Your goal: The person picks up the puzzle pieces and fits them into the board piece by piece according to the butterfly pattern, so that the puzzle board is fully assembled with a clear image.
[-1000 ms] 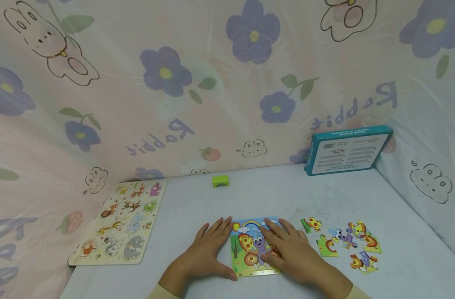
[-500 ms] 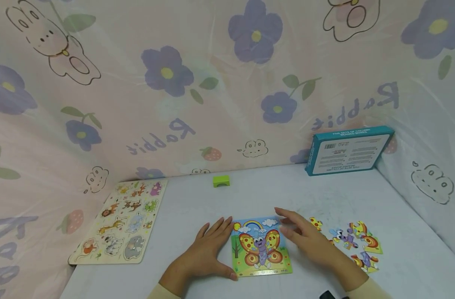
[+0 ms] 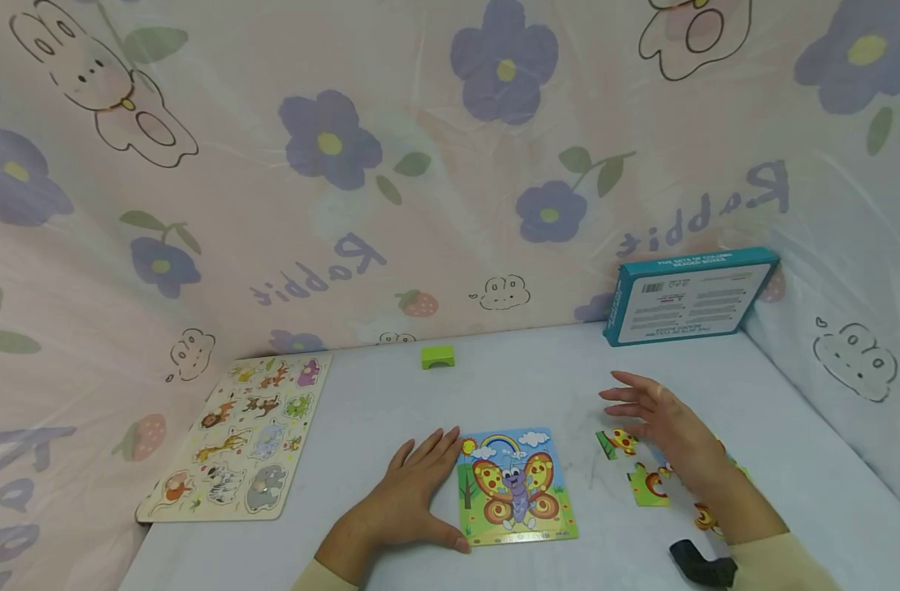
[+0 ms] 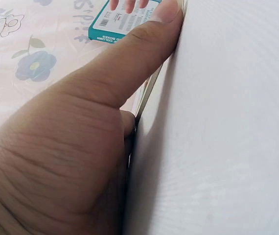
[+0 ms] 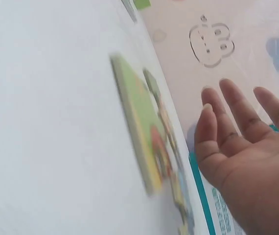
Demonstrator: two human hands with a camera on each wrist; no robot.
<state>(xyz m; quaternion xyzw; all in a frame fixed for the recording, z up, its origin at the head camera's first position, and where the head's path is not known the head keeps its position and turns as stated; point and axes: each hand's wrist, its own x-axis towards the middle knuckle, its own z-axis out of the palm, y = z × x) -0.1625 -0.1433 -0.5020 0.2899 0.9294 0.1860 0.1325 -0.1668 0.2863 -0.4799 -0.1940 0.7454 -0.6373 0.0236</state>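
A square butterfly puzzle board (image 3: 518,488) lies flat in front of the person in the head view. The left hand (image 3: 409,497) rests at its left edge, fingers straight and spread, thumb at the near corner. Over the loose jigsaw pieces (image 3: 648,487) on the right hovers the right hand (image 3: 668,423), with relaxed fingers and nothing held. Its forearm hides some of the pieces. In the right wrist view, one green-edged jigsaw piece (image 5: 137,125) lies on the table below the right hand (image 5: 257,152). The left wrist view shows the left thumb (image 4: 129,56) along the board's edge.
An animal peg puzzle (image 3: 246,439) lies at the left. A green arched block (image 3: 438,357) stands toward the back, and a teal box (image 3: 690,297) leans on the patterned cloth at the back right. Something black (image 3: 701,565) shows beside the right sleeve.
The right hand has lifted off the butterfly board and moved right, over the loose jigsaw pieces. The board's whole picture now shows. The left hand has stayed in place.
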